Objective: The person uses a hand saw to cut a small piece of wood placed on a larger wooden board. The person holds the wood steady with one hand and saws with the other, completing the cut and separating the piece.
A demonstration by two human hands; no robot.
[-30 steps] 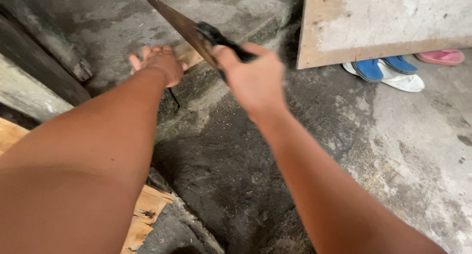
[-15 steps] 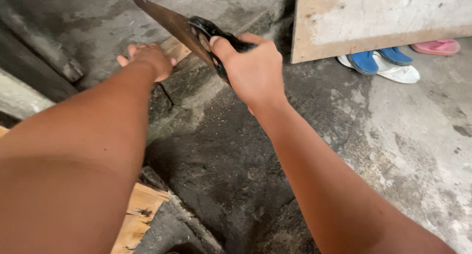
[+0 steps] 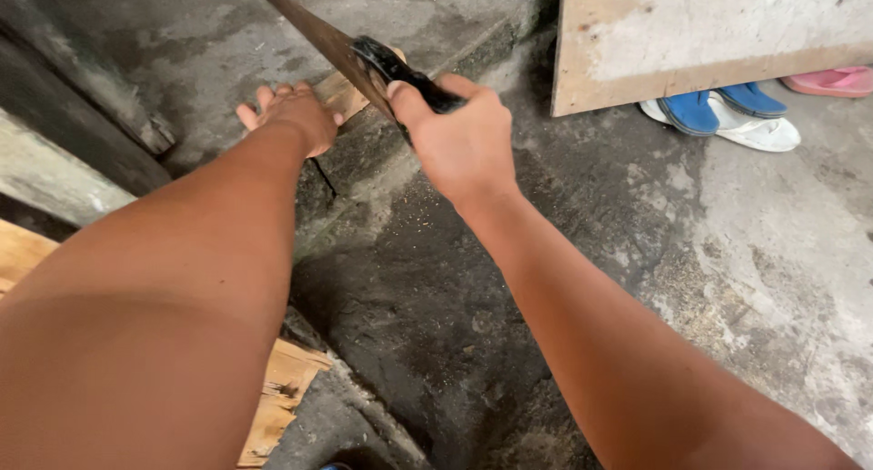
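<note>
Rusty flat saw blade slants up past the right hand, whose fingers wrap its black handle. Left hand presses spread fingers on a rough wooden plank just beyond its fingertips.

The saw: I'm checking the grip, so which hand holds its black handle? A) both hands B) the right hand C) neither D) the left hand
B: the right hand is closed round the saw handle, while the left hand lies flat on the wood.
</note>
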